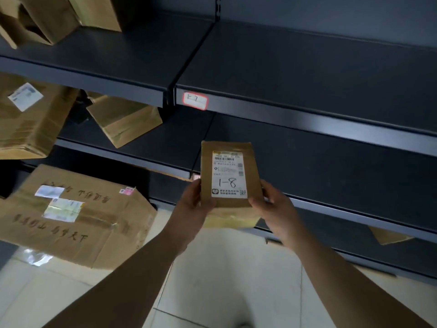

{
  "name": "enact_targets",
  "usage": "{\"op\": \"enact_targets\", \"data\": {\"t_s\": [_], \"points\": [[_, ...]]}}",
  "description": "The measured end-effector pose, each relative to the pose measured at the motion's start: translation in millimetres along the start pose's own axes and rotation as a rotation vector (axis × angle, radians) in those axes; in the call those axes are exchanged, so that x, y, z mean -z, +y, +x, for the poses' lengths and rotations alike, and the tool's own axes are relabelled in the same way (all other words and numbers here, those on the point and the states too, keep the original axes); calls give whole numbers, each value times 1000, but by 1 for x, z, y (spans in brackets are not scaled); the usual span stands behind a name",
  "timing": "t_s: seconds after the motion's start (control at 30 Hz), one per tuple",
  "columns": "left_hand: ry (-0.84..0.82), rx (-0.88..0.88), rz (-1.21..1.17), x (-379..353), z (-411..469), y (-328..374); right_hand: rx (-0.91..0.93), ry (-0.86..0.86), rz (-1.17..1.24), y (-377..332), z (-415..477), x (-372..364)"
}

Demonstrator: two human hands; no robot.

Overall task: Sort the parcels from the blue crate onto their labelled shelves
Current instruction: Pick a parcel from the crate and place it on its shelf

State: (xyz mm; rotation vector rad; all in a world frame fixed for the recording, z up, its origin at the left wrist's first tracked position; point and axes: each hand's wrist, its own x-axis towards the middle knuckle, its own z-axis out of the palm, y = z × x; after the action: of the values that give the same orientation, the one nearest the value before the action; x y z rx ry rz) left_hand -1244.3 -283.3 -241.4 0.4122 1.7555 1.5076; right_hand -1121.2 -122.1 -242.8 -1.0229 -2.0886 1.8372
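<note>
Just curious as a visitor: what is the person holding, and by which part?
A small flat brown cardboard parcel marked 1-8. The left hand grips its lower left edge, the right hand its lower right edge.

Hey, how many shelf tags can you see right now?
2. The 1-7 tag is on the front edge of the upper shelf. The second tag peeks out left of the held parcel and is mostly hidden. More may be out of view.
</note>
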Motion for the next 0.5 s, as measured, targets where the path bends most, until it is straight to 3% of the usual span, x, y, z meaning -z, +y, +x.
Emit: {"op": "enact_targets", "data": {"t_s": [0.5], "points": [[-100,-24,75,17,178,-26,127,125,-168,30,164,-7]]}}
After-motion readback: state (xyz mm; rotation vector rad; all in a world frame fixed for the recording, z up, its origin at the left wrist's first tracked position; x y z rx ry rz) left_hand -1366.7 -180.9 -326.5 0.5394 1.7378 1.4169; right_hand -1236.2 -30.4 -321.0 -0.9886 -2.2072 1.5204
